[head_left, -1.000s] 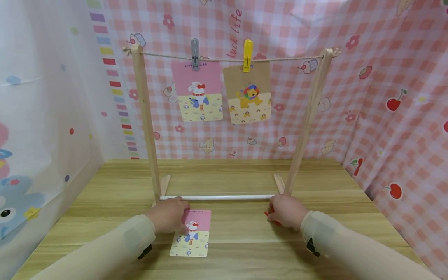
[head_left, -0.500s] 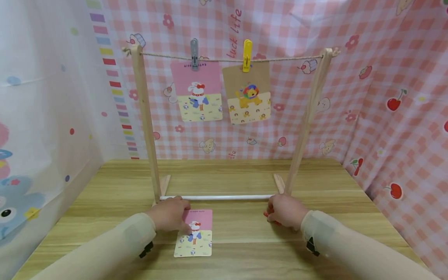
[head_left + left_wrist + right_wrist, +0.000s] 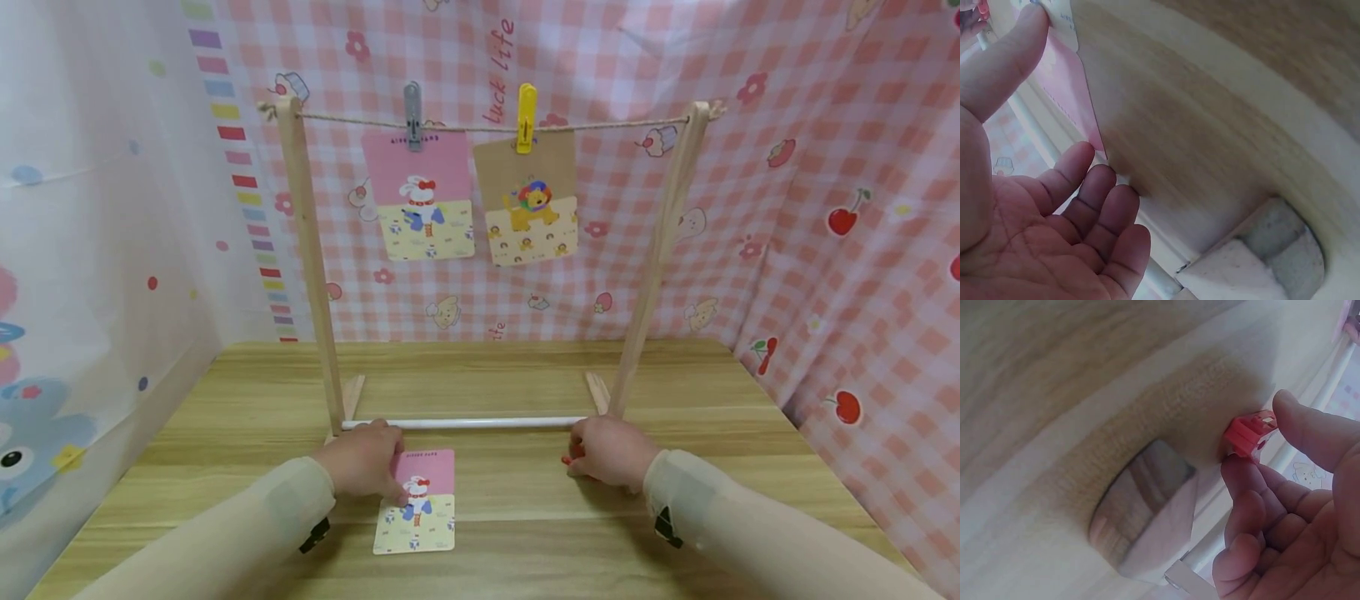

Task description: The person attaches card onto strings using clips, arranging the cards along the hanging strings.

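Note:
A pink-and-yellow cartoon card (image 3: pixel 418 507) lies flat on the wooden table (image 3: pixel 517 525). My left hand (image 3: pixel 366 468) rests on its left edge. In the left wrist view the thumb (image 3: pixel 1004 59) lies on the card (image 3: pixel 1066 87) and the loose fingers (image 3: pixel 1100 206) reach its edge. My right hand (image 3: pixel 609 454) is low over the table near the rack's right foot. It pinches a small red clip (image 3: pixel 1249 432) between thumb and forefinger. Only a sliver of the clip (image 3: pixel 567 459) shows in the head view.
A wooden rack (image 3: pixel 309 267) with a white base bar (image 3: pixel 480 423) stands just beyond both hands. Its string (image 3: pixel 600 127) carries a pink card (image 3: pixel 420 200) under a grey clip (image 3: pixel 412 112) and a brown lion card (image 3: pixel 528 204) under a yellow clip (image 3: pixel 527 115). Patterned cloth walls surround the table.
The card under my left hand has slid slightly to the right and straightened. My right hand has shifted a little left with the red clip.

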